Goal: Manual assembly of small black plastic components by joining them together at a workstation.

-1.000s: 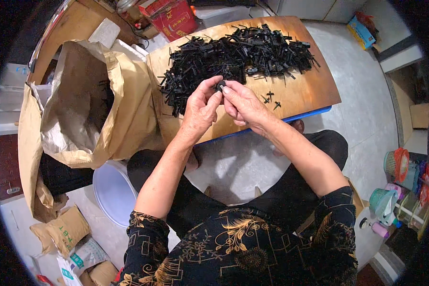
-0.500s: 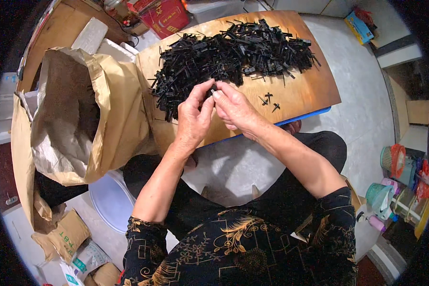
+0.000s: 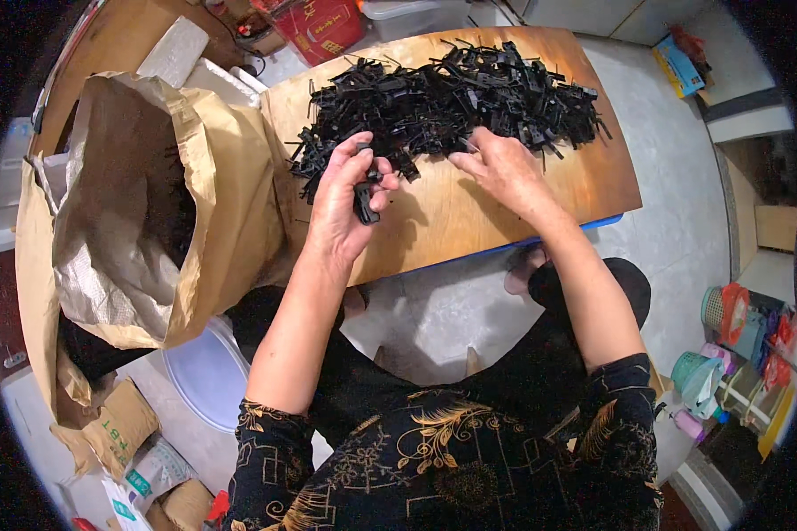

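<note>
a person sits at a small wooden table (image 3: 469, 221), seen from above. the left hand (image 3: 341, 208) is curled around a small black plastic piece (image 3: 364, 202), pinched between thumb and fingers just over the bare wood. the right hand (image 3: 503, 168) lies flat with fingers loosely spread, fingertips touching the near edge of a big heap of black plastic parts (image 3: 452, 97); whether it has gripped one cannot be told. this looks like the picking stage of sorting or joining parts: one piece is in hand while the other hand searches the heap. the next move probably calls for pulling a single part free of the tangle without dragging others along. the heap covers the far half of the table; the near half is bare wood with room for both hands. a large open brown paper sack (image 3: 195, 195) stands touching the table's left edge, beside the left hand. the right edge drops to the floor.
</note>
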`<state>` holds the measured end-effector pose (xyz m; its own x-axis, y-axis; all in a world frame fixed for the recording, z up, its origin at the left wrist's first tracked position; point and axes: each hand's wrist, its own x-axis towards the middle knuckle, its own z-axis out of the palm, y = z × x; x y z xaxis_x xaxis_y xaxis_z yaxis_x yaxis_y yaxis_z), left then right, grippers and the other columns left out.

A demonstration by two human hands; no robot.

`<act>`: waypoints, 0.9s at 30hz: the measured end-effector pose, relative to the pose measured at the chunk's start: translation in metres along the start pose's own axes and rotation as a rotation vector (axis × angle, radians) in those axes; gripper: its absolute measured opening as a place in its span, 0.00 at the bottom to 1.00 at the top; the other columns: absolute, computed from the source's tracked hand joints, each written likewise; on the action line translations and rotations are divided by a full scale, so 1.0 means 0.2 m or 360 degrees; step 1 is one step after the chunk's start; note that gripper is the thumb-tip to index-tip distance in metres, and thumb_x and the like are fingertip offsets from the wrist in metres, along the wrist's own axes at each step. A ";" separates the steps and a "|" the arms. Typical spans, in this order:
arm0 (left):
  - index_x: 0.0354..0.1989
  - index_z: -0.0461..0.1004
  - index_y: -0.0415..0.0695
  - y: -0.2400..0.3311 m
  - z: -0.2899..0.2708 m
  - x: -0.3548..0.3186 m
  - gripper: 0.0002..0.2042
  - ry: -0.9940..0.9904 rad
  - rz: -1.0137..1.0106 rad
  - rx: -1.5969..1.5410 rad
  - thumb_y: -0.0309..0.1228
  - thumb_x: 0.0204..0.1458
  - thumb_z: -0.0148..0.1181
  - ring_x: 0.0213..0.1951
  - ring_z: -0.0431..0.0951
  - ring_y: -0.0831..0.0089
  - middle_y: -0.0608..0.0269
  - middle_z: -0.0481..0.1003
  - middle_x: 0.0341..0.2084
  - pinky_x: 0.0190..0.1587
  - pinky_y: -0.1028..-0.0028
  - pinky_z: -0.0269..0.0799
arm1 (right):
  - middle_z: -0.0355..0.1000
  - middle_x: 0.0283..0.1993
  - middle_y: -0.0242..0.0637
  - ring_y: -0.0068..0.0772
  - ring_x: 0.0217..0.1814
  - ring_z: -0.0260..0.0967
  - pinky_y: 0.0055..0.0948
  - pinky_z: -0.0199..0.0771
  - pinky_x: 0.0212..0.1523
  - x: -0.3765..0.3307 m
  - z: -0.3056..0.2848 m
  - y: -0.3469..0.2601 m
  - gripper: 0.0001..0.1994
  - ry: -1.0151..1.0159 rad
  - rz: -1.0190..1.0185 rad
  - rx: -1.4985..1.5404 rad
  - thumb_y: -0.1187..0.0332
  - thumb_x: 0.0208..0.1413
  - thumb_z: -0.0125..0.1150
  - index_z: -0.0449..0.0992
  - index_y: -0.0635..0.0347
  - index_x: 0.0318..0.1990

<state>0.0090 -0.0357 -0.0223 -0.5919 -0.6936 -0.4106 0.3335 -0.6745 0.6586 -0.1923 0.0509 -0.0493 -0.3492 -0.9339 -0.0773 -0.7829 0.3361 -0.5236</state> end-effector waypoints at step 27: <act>0.31 0.67 0.44 -0.14 0.03 -0.08 0.09 -0.0143 -0.0381 0.0297 0.37 0.56 0.50 0.19 0.71 0.74 0.66 0.68 0.17 0.18 0.79 0.69 | 0.70 0.25 0.45 0.42 0.28 0.70 0.35 0.70 0.31 -0.05 0.21 0.14 0.12 0.0338 -0.0016 0.0407 0.67 0.43 0.59 0.68 0.64 0.33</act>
<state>0.0058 -0.0039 -0.0305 -0.7027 -0.4899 -0.5159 0.0414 -0.7521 0.6577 -0.1890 0.0637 -0.0997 -0.4624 -0.8817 0.0936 -0.6419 0.2601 -0.7214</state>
